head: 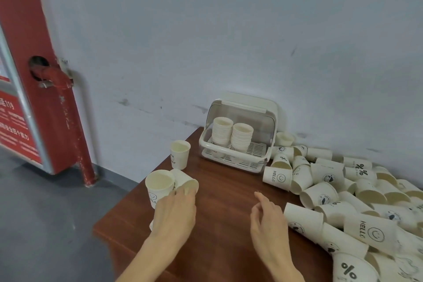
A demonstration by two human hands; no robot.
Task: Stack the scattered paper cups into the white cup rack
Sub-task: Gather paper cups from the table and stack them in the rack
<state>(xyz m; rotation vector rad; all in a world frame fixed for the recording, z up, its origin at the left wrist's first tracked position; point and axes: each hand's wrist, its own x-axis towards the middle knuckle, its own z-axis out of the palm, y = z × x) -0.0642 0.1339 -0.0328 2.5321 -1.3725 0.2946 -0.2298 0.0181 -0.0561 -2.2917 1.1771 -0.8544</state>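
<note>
Gripping tipped cup; right hand loose

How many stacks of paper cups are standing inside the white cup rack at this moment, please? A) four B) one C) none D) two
D: two stacks of paper cups stand side by side on the slatted tray of the white cup rack, under its raised lid.
</note>
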